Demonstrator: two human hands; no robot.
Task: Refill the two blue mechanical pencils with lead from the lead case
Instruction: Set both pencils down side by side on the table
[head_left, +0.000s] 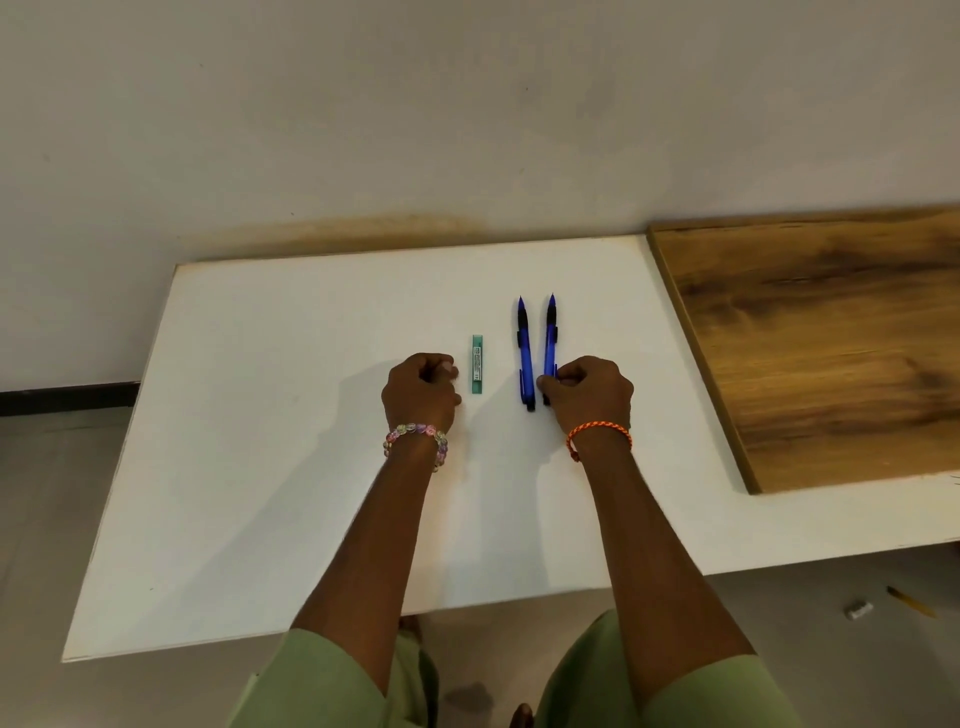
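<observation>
Pencils first: two blue plastic mechanical pencils (537, 353) lie parallel mid-table, long axes toward the far edge, tips away. Right hand (589, 392) pinches the rightmost one's near end. Left hand (421, 389), curled on nothing, rests just beside the slim green lead case (477, 364).

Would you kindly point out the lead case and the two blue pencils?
lead case (477, 364): head view, label at mid-body.
left blue pencil (525, 358): head view, mid-barrel.
right blue pencil (550, 343): head view, barrel above the hand.

Plain indoor room: white board (311, 467), bare wall (363, 104), tiled floor (52, 493).
</observation>
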